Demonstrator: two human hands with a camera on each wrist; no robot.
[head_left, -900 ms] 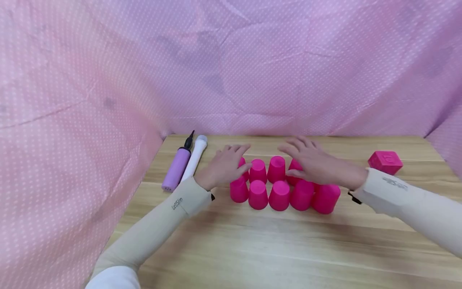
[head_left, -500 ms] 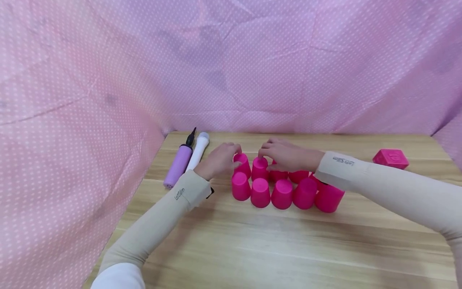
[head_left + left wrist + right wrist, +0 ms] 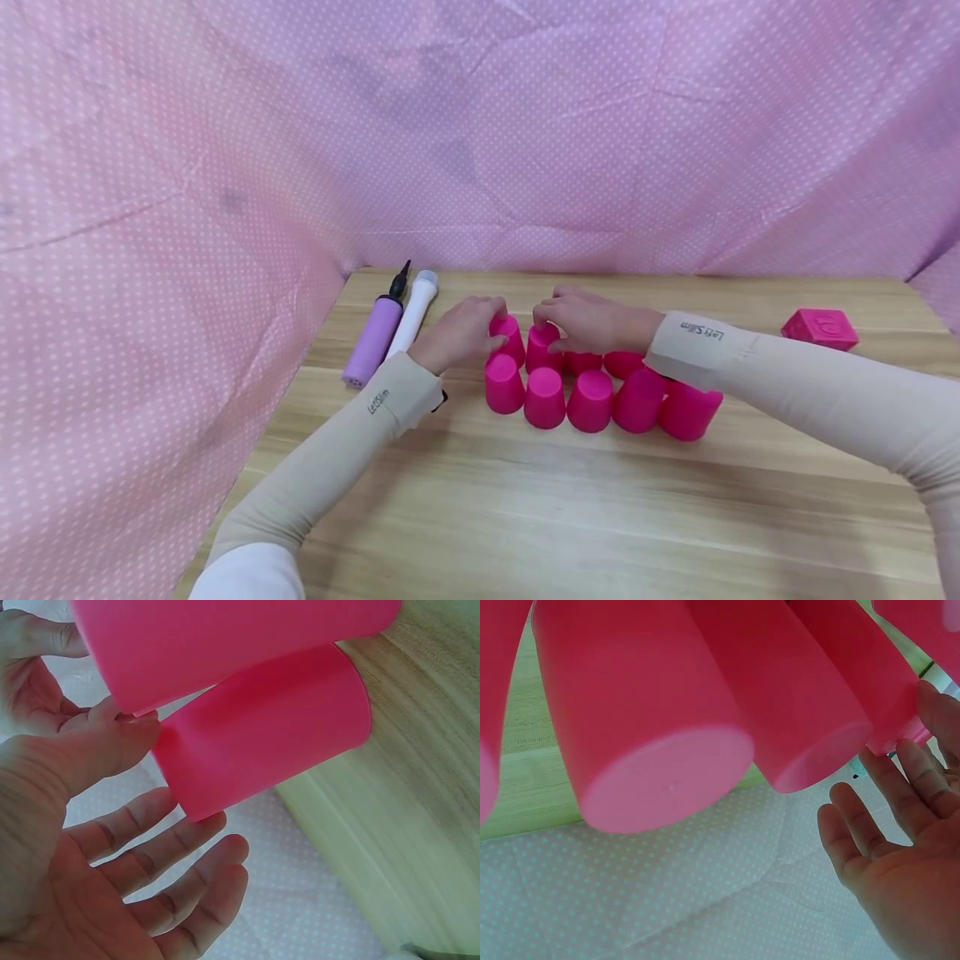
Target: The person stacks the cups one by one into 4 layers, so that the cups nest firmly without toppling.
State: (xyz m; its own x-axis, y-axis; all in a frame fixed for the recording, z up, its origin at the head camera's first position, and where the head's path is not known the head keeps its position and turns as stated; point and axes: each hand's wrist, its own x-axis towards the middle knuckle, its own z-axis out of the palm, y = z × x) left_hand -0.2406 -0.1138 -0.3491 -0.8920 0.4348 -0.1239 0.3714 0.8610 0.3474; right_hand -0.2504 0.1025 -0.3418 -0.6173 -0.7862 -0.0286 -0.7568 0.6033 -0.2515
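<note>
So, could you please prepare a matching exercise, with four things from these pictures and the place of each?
1. purple cylindrical pump with black nozzle
2. white microphone-shaped stick
3. pink block with raised pattern
4. left hand

A. touching the back row's leftmost tapered pink cup
B. at the right of the light wood-grain table, apart from the cups
C. leftmost object on the table
D. lying along the pump's right side

Pairs: 1-C, 2-D, 3-B, 4-A

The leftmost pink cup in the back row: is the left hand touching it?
Touching: in the left wrist view, the left hand has thumb and fingertips against the cup.
</note>
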